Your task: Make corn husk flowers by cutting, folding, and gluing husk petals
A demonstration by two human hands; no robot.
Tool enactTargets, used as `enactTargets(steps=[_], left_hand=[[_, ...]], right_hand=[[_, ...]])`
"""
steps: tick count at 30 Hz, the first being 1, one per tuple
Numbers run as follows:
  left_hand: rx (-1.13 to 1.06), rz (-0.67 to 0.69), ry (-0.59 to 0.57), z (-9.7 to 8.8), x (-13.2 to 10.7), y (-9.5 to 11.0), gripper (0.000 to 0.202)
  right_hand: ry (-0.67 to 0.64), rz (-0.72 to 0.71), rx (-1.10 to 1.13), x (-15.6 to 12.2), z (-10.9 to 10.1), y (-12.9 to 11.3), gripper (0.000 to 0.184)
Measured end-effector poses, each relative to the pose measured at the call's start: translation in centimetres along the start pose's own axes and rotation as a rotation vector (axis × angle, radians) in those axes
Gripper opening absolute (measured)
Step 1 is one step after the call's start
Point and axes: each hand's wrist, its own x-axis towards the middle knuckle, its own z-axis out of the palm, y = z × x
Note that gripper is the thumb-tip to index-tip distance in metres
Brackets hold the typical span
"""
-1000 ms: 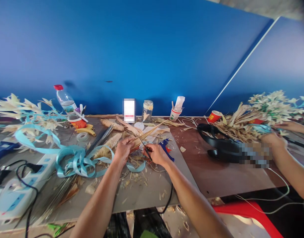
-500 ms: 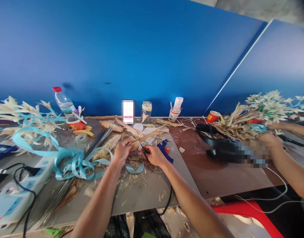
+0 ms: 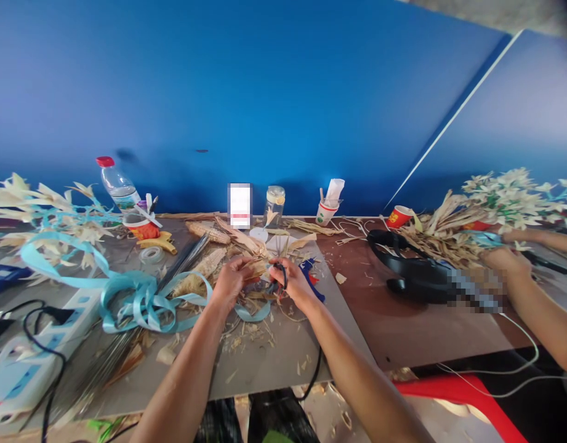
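Note:
Pinched in my left hand (image 3: pixel 229 282) is a piece of dried corn husk (image 3: pixel 254 268), its free end pointing right. My right hand (image 3: pixel 296 284) has its fingers through the dark handles of a pair of scissors (image 3: pixel 284 278), close to the husk's end; the blades are hard to make out. Beneath both hands lie husk scraps and a loop of light blue ribbon (image 3: pixel 253 312). A blue glue gun (image 3: pixel 307 274) rests just beyond my right hand, partly covered by it. Dried corn cobs (image 3: pixel 209 232) lie behind my left hand.
Left are a ribbon pile (image 3: pixel 142 301), thin wires (image 3: pixel 98 369), a power strip (image 3: pixel 47 344), husk flowers (image 3: pixel 47 206) and a tilted bottle (image 3: pixel 118 184). A jar (image 3: pixel 274 206) and paper cup (image 3: pixel 327 212) stand behind. Right, a black headset-like object (image 3: pixel 410 274) lies near another person's hand (image 3: pixel 507 267).
The long husk strip that reached up and right past the scissors no longer extends there; a shorter piece shows. My right hand has turned the scissors more upright.

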Motion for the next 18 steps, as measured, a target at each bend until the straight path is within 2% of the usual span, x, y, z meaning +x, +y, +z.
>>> enactTargets(steps=[4,8,13,18], left_hand=[[-0.029,0.008,-0.048,0.6,-0.2,-0.3,0.029],[-0.012,-0.046,-0.07,1.1,-0.5,-0.5,0.032],[-0.097,-0.119,-0.138,1.2,-0.8,-0.4,0.03],[-0.225,-0.073,-0.095,1.3,-0.8,-0.5,0.039]], right_hand=[[0.113,-0.153,0.088,0.4,0.4,0.3,0.05],[0.161,-0.225,0.0,0.5,0.6,0.8,0.043],[0.24,-0.17,0.045,0.3,0.5,0.3,0.035],[0.178,-0.107,0.211,0.1,0.3,-0.2,0.039]])
